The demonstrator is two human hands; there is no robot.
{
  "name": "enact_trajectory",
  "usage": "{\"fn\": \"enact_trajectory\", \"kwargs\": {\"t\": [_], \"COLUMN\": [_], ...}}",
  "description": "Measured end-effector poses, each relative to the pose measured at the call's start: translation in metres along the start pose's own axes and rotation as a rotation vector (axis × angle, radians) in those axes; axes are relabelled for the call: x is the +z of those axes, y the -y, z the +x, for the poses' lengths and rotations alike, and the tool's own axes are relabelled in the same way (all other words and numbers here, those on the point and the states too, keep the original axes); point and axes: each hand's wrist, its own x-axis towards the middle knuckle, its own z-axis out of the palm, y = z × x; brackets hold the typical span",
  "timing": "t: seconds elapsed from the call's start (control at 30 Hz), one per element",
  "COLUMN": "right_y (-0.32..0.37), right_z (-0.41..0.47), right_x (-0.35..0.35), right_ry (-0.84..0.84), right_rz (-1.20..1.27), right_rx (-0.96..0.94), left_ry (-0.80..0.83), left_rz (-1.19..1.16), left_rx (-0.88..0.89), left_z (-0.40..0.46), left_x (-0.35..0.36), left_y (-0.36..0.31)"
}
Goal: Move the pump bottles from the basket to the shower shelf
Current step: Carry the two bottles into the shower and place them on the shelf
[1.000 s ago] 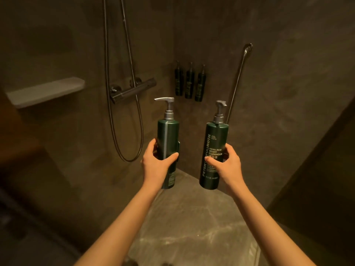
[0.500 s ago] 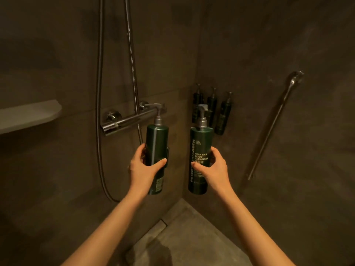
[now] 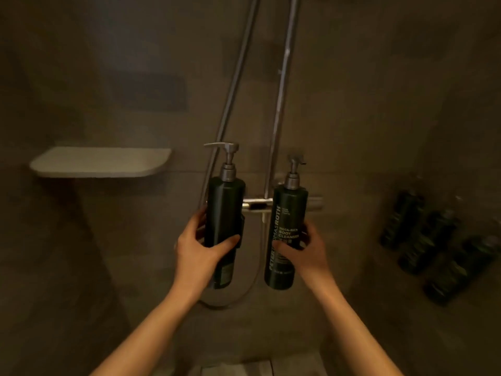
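Dim shower wall (image 3: 352, 104), shelf (image 3: 100, 161) left, seemingly three blurred bottles (image 3: 433, 248) right.

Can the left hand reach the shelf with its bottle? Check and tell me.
Probably yes. The left hand holds its bottle upright, and the shelf sits up and to its left with bare wall between them. The shower hose runs on the bottle's other side.

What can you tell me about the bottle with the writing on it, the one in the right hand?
The bottle with writing is tall, round and dark green, likely plastic, with a grey pump on top. Pale letters run up its side; other words read BODY CLEANSER. It is upright, held in the air by the right hand, whose thumb and fingers wrap its middle. Nothing else touches it. Its fill level cannot be seen.
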Motion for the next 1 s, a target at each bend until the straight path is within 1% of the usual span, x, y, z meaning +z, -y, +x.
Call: {"fn": "enact_trajectory", "kwargs": {"t": [0.07,0.17,0.27,0.37,0.53,0.7,1.0], "right_y": [0.013,0.040,0.068,0.094,0.137,0.158,0.164], "right_z": [0.021,0.045,0.063,0.077,0.103,0.126,0.154], "right_x": [0.002,0.011,0.029,0.051,0.089,0.132,0.208], "right_ry": [0.105,0.239,0.350,0.449,0.511,0.546,0.533], "right_rz": [0.017,0.052,0.081,0.123,0.220,0.249,0.288], "right_rx": [-0.056,-0.132,-0.204,-0.276,-0.375,-0.432,-0.458], "left_ry": [-0.116,-0.250,-0.350,-0.416,-0.467,-0.512,-0.528], "left_rz": [0.035,0.041,0.043,0.069,0.112,0.169,0.169], "left_rx": [0.027,0.069,0.105,0.141,0.243,0.299,0.253], "left_z": [0.000,0.003,0.011,0.027,0.066,0.111,0.173], "left_x": [-0.005,-0.017,-0.033,-0.051,-0.084,-0.125,-0.176], "left_y": [-0.014,-0.037,-0.060,-0.083,-0.112,-0.115,-0.078]}}
